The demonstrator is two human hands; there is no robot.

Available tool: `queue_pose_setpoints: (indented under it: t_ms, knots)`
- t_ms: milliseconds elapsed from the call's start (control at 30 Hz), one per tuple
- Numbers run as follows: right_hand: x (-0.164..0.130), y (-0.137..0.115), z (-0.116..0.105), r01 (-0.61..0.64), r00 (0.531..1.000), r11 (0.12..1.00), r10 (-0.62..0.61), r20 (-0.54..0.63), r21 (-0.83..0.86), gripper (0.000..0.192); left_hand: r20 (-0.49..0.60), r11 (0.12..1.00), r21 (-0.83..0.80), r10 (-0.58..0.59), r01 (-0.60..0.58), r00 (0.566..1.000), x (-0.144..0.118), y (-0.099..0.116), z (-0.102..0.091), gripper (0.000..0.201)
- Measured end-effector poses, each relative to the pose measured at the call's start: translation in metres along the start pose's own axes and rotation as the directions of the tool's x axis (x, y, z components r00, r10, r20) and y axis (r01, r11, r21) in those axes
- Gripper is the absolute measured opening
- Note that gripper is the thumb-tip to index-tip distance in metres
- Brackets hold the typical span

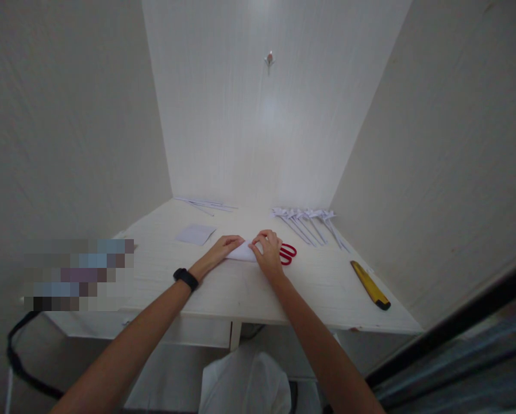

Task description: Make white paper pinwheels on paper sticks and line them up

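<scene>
A white sheet of paper (242, 253), apparently folded, lies on the table between my two hands. At its left end, my left hand (224, 248) grips the paper, with the fingers close together along its upper edge. My right hand (267, 248) pinches the paper at its right part, thumb and fingertips meeting near the upper edge. Just beyond the right hand are the red handles of scissors (288, 253); their blades are hidden behind that hand. A square piece of paper (196, 234) lies flat to the left.
Thin paper sticks (208, 204) lie at the table's back left. Several paper pinwheel-like shapes on sticks (305, 221) line the back right. A yellow box cutter (370, 286) rests near the right edge. Walls enclose the white table (258, 296) on three sides; a blurred-out item sits left.
</scene>
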State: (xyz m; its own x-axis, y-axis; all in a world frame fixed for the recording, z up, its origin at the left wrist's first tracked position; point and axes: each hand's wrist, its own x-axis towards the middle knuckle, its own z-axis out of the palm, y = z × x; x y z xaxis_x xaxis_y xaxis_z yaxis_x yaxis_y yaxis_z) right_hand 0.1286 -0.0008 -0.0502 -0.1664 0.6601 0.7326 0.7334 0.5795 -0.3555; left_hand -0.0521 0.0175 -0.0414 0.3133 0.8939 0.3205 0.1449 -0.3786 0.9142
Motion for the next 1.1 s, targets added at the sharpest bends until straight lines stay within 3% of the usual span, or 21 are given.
queue_pose_setpoints:
  t_ms: [267, 900, 1100]
  knots:
    - [0.0010, -0.0004, -0.0007, -0.015, 1.000, 1.000, 0.015, 0.011, -0.008, 0.008, 0.037, 1.000, 0.021, -0.002, 0.001, 0.999, -0.0018, 0.0025, 0.0020, 0.026]
    - [0.0009, -0.0011, -0.0002, 0.033, 0.997, 0.999, -0.036, 0.070, 0.043, 0.011, 0.013, 0.993, 0.118, 0.024, -0.025, 1.000, 0.0022, -0.0042, -0.0004, 0.026]
    - [0.0016, 0.0003, 0.0014, 0.051, 0.995, 0.996, -0.057, 0.082, 0.077, 0.013, 0.006, 0.984, 0.171, 0.055, -0.055, 0.998, -0.0009, 0.0038, 0.0001, 0.021]
